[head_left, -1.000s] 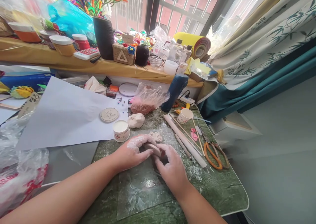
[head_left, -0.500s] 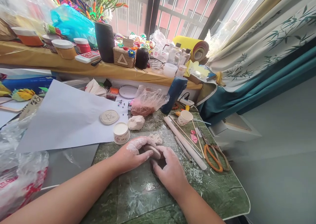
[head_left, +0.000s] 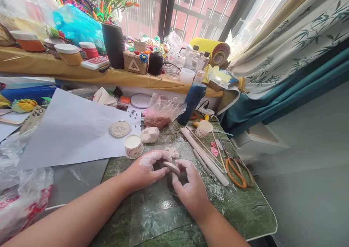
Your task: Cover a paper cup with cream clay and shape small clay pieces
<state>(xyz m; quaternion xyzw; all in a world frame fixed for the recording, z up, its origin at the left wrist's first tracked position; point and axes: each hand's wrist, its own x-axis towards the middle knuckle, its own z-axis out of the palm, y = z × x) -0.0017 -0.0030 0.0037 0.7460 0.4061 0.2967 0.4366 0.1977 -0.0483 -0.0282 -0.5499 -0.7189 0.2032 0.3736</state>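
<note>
A flat, round clay disc (head_left: 172,167) is held up on its edge between both hands, over a clear plastic sheet (head_left: 152,218) smeared with white. My left hand (head_left: 149,169), dusted with white, grips the disc's left side, thumb in front. On the right rim, my right hand (head_left: 189,185) pinches it between thumb and fingers. Just behind the hands lies a small crumpled bit of clay (head_left: 172,152). Beyond it sit a larger clay lump (head_left: 149,134) and a paper cup of white material (head_left: 133,146). Another clay disc (head_left: 120,129), marked with a star, rests on white paper (head_left: 79,130).
To the right lie a rolling pin (head_left: 204,156), thin sticks and orange-handled scissors (head_left: 236,172) near the table edge. A second paper cup (head_left: 204,128), a dark blue bottle (head_left: 192,103) and a plastic bag of reddish clay (head_left: 158,120) stand farther back. Crumpled plastic (head_left: 24,189) is at left.
The clay disc has tilted and turned a little between my fingers, showing more of its edge. My right hand has shifted its hold slightly; the left has barely moved.
</note>
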